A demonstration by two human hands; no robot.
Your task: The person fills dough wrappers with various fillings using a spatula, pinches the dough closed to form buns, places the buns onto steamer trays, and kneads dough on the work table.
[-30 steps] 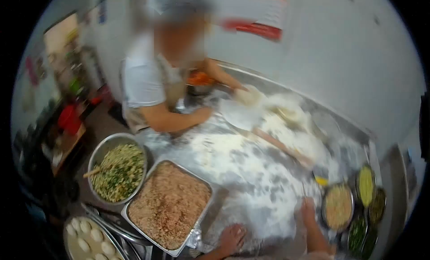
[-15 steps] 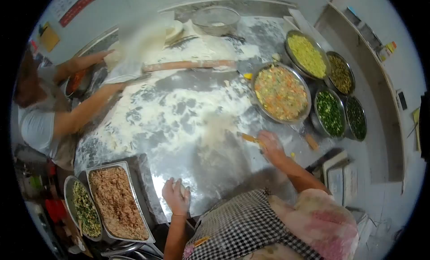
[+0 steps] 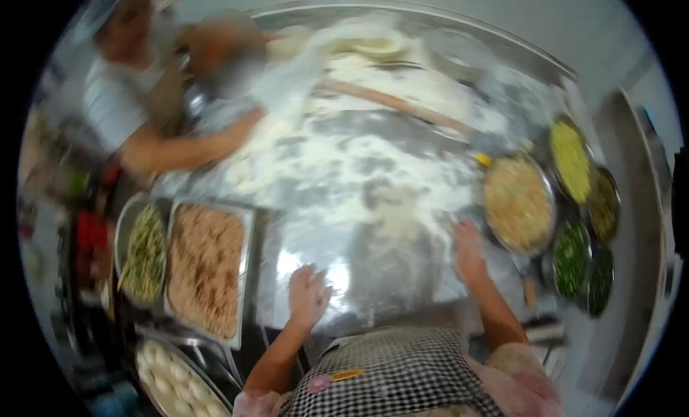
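My left hand (image 3: 308, 296) is over the near edge of the steel worktop (image 3: 344, 309), palm down, its fingers a little apart and nothing seen in them. To the right, my right hand (image 3: 469, 250) reaches over the worktop beside a bowl of mixed orange and yellow filling (image 3: 518, 202). Motion smears its fingers, so I cannot make out whether anything is in them. Flour (image 3: 316, 176) is spread across the worktop between and beyond my hands.
A tray of brown filling (image 3: 208, 266) and a bowl of chopped greens (image 3: 146, 252) stand left. White dough balls (image 3: 176, 381) lie below them. A rolling pin (image 3: 398, 105) rests farther back. Several filling bowls line the right. A co-worker (image 3: 136, 87) stands far left.
The view has swung left, bringing the dough balls into sight. The yellow stick seen at my right hand before no longer shows clearly. The co-worker's arms have shifted.
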